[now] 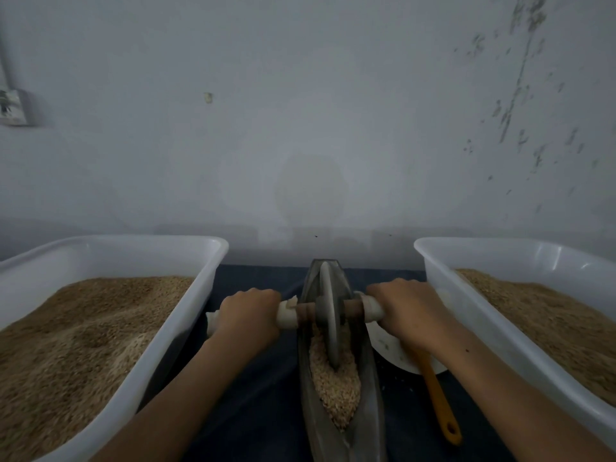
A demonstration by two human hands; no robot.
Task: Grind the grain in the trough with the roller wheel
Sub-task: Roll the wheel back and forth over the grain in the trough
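A narrow grey boat-shaped trough (311,421) runs away from me down the middle of the dark cloth. Pale crushed grain (340,385) fills its near half. A grey roller wheel (329,315) stands upright in the trough around its middle, its lower edge buried in the grain. A wooden axle with white-wrapped handles (287,315) passes through the wheel. My left hand (248,311) is closed around the left handle. My right hand (408,308) is closed around the right handle.
Two large white plastic tubs of brown grain flank the trough, one on the left (186,331) and one on the right (466,315). A white dish (390,351) with an orange-handled utensil (440,405) lies right of the trough. A grey wall stands close behind.
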